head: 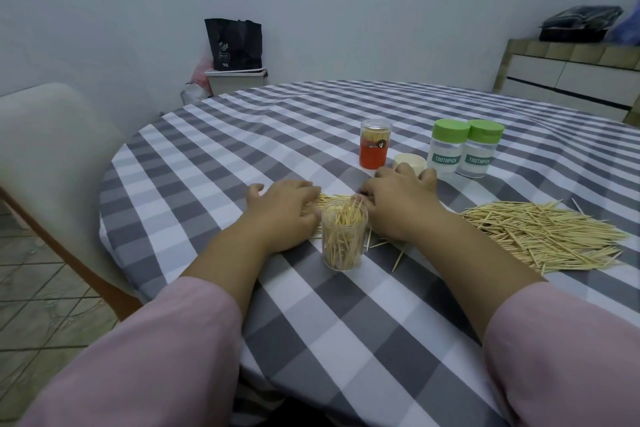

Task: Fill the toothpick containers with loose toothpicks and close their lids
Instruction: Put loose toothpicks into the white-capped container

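Both hands (282,206) (398,199) rest on loose toothpicks (320,200) behind an open, part-filled container (344,239).

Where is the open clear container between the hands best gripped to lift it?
Probably around the lower wall of the open clear container, coming in from the near side. It stands upright and lidless, toothpicks bristle above the rim, and the left hand and right hand flank its far side.

Matt checked cloth tablecloth (346,322), pale wooden toothpicks (540,236), clear glossy plastic container (343,239), smooth green plastic lids (467,130)
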